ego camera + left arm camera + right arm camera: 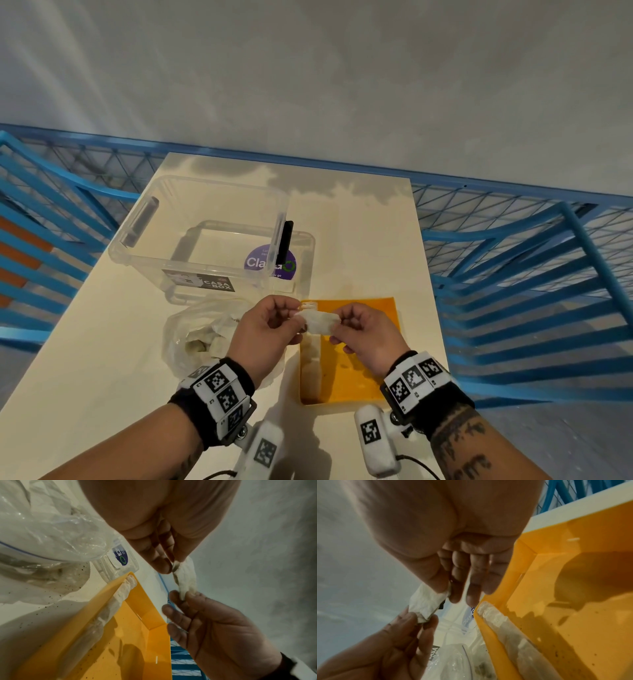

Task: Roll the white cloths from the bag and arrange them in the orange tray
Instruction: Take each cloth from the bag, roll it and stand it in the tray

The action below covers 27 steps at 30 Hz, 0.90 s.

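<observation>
One white cloth [321, 322] is pinched at its ends by the left hand [265, 334] and the right hand [368, 334], above one orange tray [359, 373]. One bag [202, 339] is seen beside it.

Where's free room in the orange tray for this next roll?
The orange tray has bare floor from the row of rolled cloths along its left wall across to its right wall. The left hand and right hand pinch the white cloth above its far end. Left of the tray, the plastic bag crowds the table.
</observation>
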### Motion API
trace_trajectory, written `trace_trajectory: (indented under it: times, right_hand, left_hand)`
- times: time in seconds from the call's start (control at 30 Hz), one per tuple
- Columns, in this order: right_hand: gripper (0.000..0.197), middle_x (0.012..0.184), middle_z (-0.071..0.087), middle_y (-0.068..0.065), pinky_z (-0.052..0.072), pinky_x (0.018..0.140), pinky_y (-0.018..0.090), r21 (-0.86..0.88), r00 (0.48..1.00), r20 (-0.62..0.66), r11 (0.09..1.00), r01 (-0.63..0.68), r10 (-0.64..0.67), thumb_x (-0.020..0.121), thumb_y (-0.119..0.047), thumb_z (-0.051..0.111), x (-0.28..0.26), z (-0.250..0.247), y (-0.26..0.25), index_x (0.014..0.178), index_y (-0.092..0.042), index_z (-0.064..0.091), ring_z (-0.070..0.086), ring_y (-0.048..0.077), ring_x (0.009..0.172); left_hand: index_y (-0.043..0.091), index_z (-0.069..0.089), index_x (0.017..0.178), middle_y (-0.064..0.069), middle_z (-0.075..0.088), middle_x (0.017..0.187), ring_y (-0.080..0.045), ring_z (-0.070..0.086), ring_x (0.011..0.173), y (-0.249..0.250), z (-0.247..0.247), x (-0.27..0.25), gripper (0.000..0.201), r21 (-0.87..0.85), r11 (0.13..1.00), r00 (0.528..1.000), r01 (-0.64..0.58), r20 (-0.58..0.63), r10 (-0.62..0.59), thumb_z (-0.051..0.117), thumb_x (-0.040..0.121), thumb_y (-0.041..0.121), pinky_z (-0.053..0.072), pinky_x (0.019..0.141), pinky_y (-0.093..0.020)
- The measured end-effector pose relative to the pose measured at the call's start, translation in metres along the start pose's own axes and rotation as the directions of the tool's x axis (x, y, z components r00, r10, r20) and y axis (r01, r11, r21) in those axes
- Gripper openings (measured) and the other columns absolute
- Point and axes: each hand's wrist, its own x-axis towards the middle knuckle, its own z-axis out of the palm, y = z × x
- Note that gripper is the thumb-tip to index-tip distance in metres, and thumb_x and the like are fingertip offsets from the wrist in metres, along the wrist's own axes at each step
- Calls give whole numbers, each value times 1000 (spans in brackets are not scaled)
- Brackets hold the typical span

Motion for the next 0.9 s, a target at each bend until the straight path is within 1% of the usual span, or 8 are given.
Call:
trace_trajectory:
  times: [0.1,0.23,0.33,0.43,0.53,0.73,0.83,0.9]
  right_hand:
    - [22,94,69,-8,53,81,29,-225,999,54,974,6,7,80,-23,73,2,1,3,98,-28,63,64,11,87]
    - [41,108,64,-21,47,88,18,-220,991,56,967,128,-118,78,-36,78,2,9,-2,114,-40,58,56,-6,105]
    - [27,92,70,-16,52,86,25,-223,986,92,963,154,-136,83,-32,74,4,17,-1,106,-41,64,62,-4,92]
    - [23,82,65,-14,50,72,15,-240,985,98,957,161,-142,87,-25,70,3,20,1,101,-42,65,59,-7,75]
    - [22,83,62,-16,45,65,11,-249,991,56,960,128,-118,89,-23,67,4,18,10,90,-44,65,58,-4,72]
    - [8,83,62,-12,48,67,21,-416,990,128,909,-6,65,86,-27,66,-1,27,45,81,-33,64,58,3,74]
    - [8,74,65,-6,58,70,38,-414,976,151,907,-81,156,78,-27,70,-5,39,57,77,-34,65,64,15,67]
    - [10,67,66,-4,58,72,41,-451,974,147,888,-88,172,74,-30,70,-2,46,63,75,-37,64,66,19,67]
  left_hand:
    - [15,66,97,-5,68,83,-20,65,77,0,-1,3,26,29,999,999,-40,2,40,69,84,-7,58,71,-29]
    - [31,67,97,6,72,83,-16,68,72,0,-2,5,34,316,931,982,-184,101,160,73,81,1,57,72,-25]
    - [41,65,96,9,72,82,-8,68,73,-1,-4,6,43,406,865,952,-294,204,228,76,80,3,56,72,-20]
    - [44,60,103,9,70,88,-8,69,73,-2,-6,6,47,416,857,948,-305,217,232,76,81,6,57,73,-20]
    - [38,58,111,13,69,95,-8,67,74,-10,-10,6,40,428,862,961,-270,180,212,70,87,9,54,72,-17]
    - [28,62,105,13,66,100,-12,69,74,-40,-22,10,20,636,769,992,-65,128,-23,63,90,16,60,75,-36]
    - [25,60,114,11,64,105,-13,67,80,-50,-19,11,32,722,691,984,-43,150,-96,69,84,29,59,77,-35]
    - [22,57,120,8,63,109,-15,66,80,-54,-17,14,41,751,660,977,-10,149,-155,71,82,29,59,76,-34]
